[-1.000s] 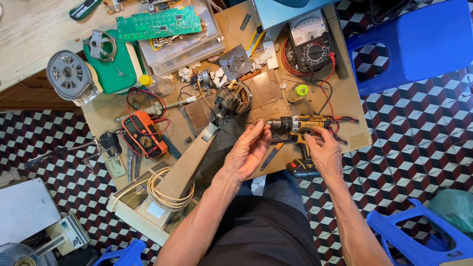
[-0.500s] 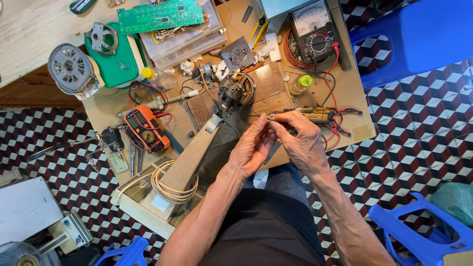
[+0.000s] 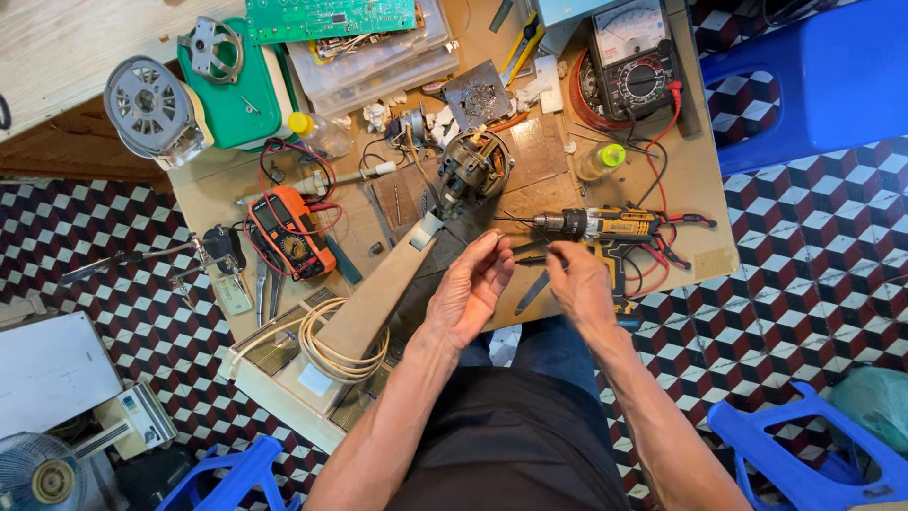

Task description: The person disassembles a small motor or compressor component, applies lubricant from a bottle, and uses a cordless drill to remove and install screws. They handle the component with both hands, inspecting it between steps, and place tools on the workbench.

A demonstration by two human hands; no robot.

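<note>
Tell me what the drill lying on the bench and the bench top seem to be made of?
The drill looks like yellow and black moulded plastic with a matt finish, and its dark chuck at the front has a dull metallic look. The bench top appears to be bare, worn board, probably plywood or hardboard: flat, brown and stained.

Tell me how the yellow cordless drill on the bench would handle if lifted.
The drill looks dense, probably heavy for its size. Lying on its side, it seems unlikely to roll. The red leads draped near it might snag.
</note>
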